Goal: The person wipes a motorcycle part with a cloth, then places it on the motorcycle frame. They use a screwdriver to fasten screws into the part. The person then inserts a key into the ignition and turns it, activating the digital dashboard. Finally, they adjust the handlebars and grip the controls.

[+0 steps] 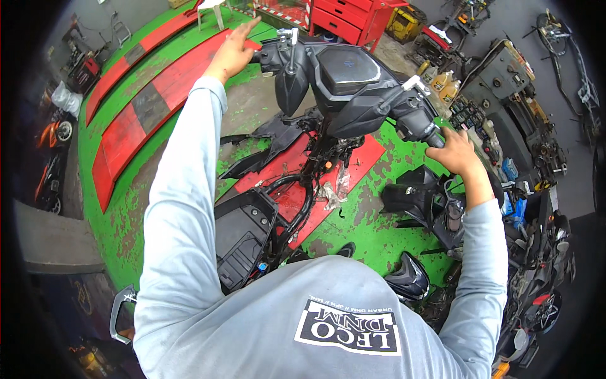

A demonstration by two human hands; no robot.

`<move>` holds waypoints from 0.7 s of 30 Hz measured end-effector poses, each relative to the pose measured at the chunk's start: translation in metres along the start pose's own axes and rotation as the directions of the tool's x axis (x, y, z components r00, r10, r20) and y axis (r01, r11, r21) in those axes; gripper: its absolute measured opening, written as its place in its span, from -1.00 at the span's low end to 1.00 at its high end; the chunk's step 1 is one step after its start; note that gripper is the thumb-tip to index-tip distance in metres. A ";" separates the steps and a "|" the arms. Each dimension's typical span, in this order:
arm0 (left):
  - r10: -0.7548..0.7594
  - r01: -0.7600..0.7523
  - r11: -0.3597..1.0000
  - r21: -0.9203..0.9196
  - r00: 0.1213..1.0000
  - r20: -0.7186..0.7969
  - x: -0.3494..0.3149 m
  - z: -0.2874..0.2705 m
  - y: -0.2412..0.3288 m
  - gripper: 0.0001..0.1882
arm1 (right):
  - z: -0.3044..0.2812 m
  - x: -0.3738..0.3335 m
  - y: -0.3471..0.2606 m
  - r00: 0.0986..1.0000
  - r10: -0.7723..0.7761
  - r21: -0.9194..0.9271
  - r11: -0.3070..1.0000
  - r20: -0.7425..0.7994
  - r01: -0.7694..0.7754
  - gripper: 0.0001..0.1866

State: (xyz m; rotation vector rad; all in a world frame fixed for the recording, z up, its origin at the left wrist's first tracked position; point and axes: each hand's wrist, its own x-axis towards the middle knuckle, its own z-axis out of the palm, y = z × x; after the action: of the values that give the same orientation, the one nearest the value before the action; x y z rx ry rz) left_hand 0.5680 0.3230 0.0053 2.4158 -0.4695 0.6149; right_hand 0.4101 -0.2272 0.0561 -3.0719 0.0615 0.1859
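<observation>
Right hand (456, 153) is wrapped tight around the black rubber handlebar grip (434, 136) at three o'clock of the stripped black scooter's handlebar cowl (344, 76). Left hand (232, 54) floats at eleven o'clock, fingers spread, holding nothing, just off the left grip (265, 58). Risky: with one hand steering, the bars could swing and tip the bared frame (297, 202). Loose black plastic fairing panels (416, 196) lie at four o'clock on the flaking green floor (372, 234), an easy trip.
</observation>
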 end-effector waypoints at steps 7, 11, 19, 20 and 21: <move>0.577 -0.557 0.816 -0.151 0.801 0.163 -0.006 0.048 0.249 -0.06 | 0.002 0.008 0.017 0.999 0.047 -0.008 0.999 0.012 -0.047 0.03; 0.624 -0.665 0.729 0.161 0.743 0.242 -0.014 0.111 0.302 0.14 | 0.006 0.010 0.012 0.999 0.039 0.096 0.995 0.019 -0.040 0.05; 0.619 -0.657 0.738 0.156 0.751 0.230 -0.010 0.130 0.314 0.15 | 0.007 0.002 0.005 0.998 0.056 0.076 0.996 -0.020 -0.055 0.00; 0.627 -0.660 0.739 0.138 0.748 0.218 -0.010 0.131 0.313 0.15 | 0.009 0.001 0.005 0.998 0.053 0.079 0.996 -0.035 -0.050 -0.01; 0.631 -0.660 0.741 0.123 0.747 0.210 -0.010 0.132 0.312 0.14 | 0.009 -0.001 0.004 0.997 0.057 0.071 0.996 -0.043 -0.054 -0.02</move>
State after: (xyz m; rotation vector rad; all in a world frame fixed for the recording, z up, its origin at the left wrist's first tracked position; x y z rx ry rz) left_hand 0.4577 0.0052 0.0491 2.4588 -1.4241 0.7847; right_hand 0.4080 -0.2308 0.0470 -3.0063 0.1526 0.1153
